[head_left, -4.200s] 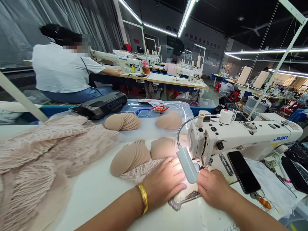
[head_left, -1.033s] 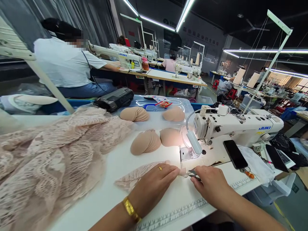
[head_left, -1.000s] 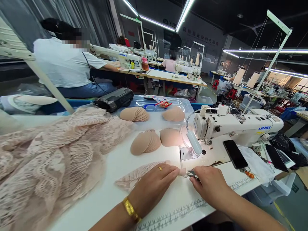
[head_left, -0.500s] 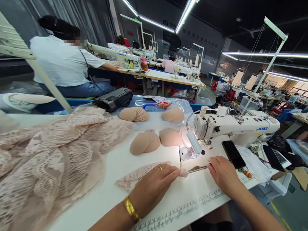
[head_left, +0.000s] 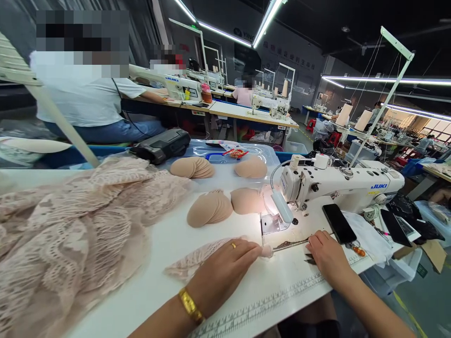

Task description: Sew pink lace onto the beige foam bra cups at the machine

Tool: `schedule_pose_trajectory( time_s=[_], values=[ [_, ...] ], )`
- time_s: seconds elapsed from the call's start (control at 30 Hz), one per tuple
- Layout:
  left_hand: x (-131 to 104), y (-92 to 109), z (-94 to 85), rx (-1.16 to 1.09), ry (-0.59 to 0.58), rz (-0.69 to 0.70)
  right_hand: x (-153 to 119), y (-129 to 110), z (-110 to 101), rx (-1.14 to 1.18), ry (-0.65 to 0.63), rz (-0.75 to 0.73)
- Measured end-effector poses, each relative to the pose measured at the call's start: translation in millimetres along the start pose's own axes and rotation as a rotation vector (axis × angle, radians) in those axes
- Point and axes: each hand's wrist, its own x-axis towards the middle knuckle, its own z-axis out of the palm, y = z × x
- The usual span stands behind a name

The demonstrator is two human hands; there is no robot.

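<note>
On the near side of the white sewing machine [head_left: 341, 183], the left hand [head_left: 227, 270] lies over a small lace piece [head_left: 192, 259], fingers close together; I can't tell if they pinch it. The right hand [head_left: 327, 256] has its fingers curled around dark snips [head_left: 310, 259]. Left of the machine, tan pads [head_left: 204, 210] sit on the worktop [head_left: 169, 234], with big lace cloth [head_left: 81, 234] farther left.
</note>
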Motion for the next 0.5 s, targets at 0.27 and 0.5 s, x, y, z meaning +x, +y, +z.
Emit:
schedule_pose_trajectory(
  time_s=[0.27,0.5],
  values=[
    [-2.3,-2.1,-0.9,-0.029,-0.014,-0.034,-20.0,4.7,-9.6,0.096,-0.119,-0.022],
    [-4.5,-1.3,1.7,-0.044,-0.044,-0.028,-2.2,-30.2,-33.3,0.34,-0.197,0.095]
  ],
)
